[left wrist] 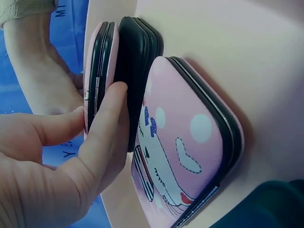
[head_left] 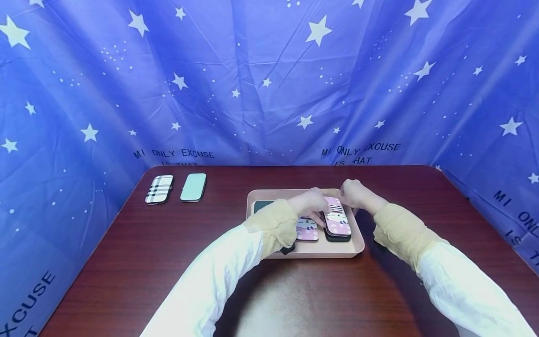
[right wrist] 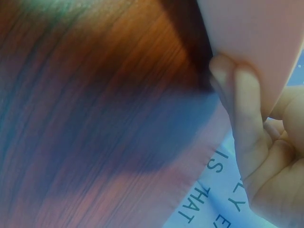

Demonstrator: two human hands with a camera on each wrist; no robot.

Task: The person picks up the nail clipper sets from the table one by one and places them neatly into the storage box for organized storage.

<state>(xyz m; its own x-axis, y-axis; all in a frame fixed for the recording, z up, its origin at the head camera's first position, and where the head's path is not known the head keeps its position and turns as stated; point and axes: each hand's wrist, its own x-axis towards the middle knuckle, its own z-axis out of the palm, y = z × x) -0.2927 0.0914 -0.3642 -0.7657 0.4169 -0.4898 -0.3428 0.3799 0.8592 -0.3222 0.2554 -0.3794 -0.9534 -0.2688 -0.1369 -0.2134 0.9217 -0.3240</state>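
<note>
Head view, held pink case point(head_left: 338, 223), lengthwise toward curtain point(head_left: 269, 117)

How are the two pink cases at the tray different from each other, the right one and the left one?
The left hand grips the right pink case; the left pink case is not held. The right pink case is over a black case, while the left pink case lies directly on the tray. Both are closed, with rounded corners, dark edges and pink printed covers.
</note>
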